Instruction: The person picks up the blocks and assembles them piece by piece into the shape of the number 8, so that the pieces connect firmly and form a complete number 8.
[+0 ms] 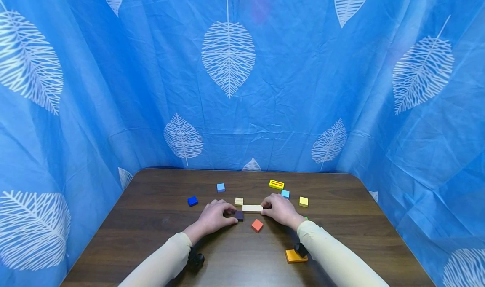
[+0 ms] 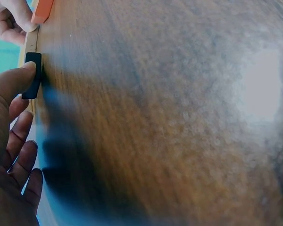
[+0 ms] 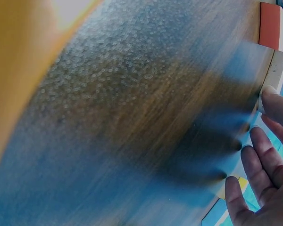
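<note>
My left hand (image 1: 216, 216) pinches a small black block (image 1: 239, 215) between thumb and index finger, its other fingers loosely bent. In the left wrist view the thumb presses the near face of that black block (image 2: 33, 75). A long cream block (image 1: 252, 208) lies just behind and right of it. The thumb and index finger of my right hand (image 1: 280, 210) grip its right end. Behind the black block sits a small striped wood-coloured block (image 1: 239, 201). An orange-red block (image 1: 257, 225) lies in front of the cream one, turned at an angle.
Dark blue (image 1: 192, 201) and light blue (image 1: 220, 187) blocks lie at the left. A yellow block with red lines (image 1: 276, 184), another light blue block (image 1: 285, 194) and a pale yellow block (image 1: 303, 202) lie at the right. An orange block (image 1: 295, 256) is partly under the right wrist.
</note>
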The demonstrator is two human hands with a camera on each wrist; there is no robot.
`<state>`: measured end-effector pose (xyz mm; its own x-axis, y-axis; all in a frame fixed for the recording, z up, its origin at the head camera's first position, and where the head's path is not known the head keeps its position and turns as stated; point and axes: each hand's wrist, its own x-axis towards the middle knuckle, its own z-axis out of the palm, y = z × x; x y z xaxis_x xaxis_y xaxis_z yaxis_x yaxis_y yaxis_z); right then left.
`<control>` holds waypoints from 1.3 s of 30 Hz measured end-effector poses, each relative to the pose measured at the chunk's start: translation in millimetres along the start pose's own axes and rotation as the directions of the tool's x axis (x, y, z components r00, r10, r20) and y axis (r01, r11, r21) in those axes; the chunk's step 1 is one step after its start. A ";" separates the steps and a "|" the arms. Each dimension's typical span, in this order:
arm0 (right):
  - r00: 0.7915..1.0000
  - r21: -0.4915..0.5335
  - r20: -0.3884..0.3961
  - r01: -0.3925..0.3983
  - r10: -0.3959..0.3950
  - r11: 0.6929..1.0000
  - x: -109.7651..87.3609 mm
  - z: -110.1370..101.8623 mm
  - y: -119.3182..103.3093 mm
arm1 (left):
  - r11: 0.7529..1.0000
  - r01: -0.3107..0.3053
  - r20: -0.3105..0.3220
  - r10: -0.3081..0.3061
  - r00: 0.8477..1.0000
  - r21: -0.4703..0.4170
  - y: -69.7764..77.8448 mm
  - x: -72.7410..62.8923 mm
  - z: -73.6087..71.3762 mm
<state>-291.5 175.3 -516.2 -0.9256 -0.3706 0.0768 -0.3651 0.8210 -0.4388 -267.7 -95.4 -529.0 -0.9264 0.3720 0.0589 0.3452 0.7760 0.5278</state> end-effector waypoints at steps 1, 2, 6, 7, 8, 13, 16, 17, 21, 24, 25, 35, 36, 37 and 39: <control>1.000 0.000 0.001 -0.003 0.003 1.000 0.1 0.1 0.0 | 1.000 0.001 0.001 -0.001 1.000 0.000 0.1 0.0 -0.1; 1.000 0.001 0.002 -0.004 0.004 1.000 0.2 0.1 0.0 | 1.000 0.002 0.002 -0.002 1.000 0.000 0.2 0.0 -0.1; 1.000 0.005 0.007 -0.007 0.007 1.000 0.0 0.2 -0.1 | 1.000 -0.004 0.002 0.004 1.000 0.005 0.1 0.1 0.3; 1.000 0.006 0.006 -0.003 0.003 1.000 -0.1 0.2 0.0 | 1.000 -0.006 0.001 0.006 1.000 0.007 0.1 0.0 0.4; 1.000 0.006 0.006 -0.001 0.000 1.000 -0.4 0.3 0.0 | 1.000 -0.009 -0.003 0.009 1.000 0.010 0.1 -0.1 0.6; 1.000 0.003 0.000 0.002 -0.002 1.000 -0.2 0.9 0.4 | 1.000 -0.022 -0.019 0.022 1.000 0.015 1.1 -2.3 0.9; 1.000 0.000 -0.001 -0.002 0.002 1.000 0.0 0.9 0.1 | 0.999 -0.030 -0.025 0.030 0.999 0.014 1.9 -3.7 0.3; 1.000 -0.003 -0.001 -0.003 0.003 1.000 -0.1 0.7 -0.2 | 0.999 -0.032 -0.026 0.032 0.999 0.015 2.2 -4.0 0.0; 1.000 -0.008 0.006 -0.007 0.007 1.000 -0.7 -0.3 -2.2 | 0.999 -0.039 -0.029 0.040 0.999 0.012 1.3 -4.2 -0.1; 1.000 -0.010 0.009 -0.009 0.009 1.000 -1.3 -1.5 -3.9 | 0.999 -0.038 -0.027 0.039 0.999 0.014 0.3 -3.2 0.0; 1.000 -0.010 0.010 -0.010 0.010 1.000 -1.5 -1.8 -4.3 | 0.999 -0.034 -0.024 0.034 0.999 0.015 0.1 -2.8 0.1; 1.000 -0.017 0.011 -0.001 0.001 1.000 -2.4 -4.3 -6.4 | 1.000 -0.010 0.003 0.010 1.000 0.020 2.3 -0.7 -2.0; 1.000 -0.017 0.011 0.001 -0.001 1.000 -2.5 -4.7 -6.8 | 1.000 -0.008 0.005 0.008 1.000 0.017 2.7 -0.9 -2.3; 1.000 -0.016 0.012 0.002 -0.001 1.000 -2.7 -5.1 -7.1 | 1.000 -0.011 0.005 0.011 1.000 0.016 3.1 -1.1 -2.8; 1.000 -0.015 0.015 0.001 -0.001 1.000 -2.7 -5.6 -7.4 | 1.000 -0.011 0.007 0.011 1.000 0.018 3.8 -1.6 -3.7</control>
<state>-286.9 172.6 -508.1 -0.9236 -0.3780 0.0641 -0.3679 0.8269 -0.4253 -265.5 -95.0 -524.0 -0.9216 0.3837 0.0585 0.3577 0.7810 0.5119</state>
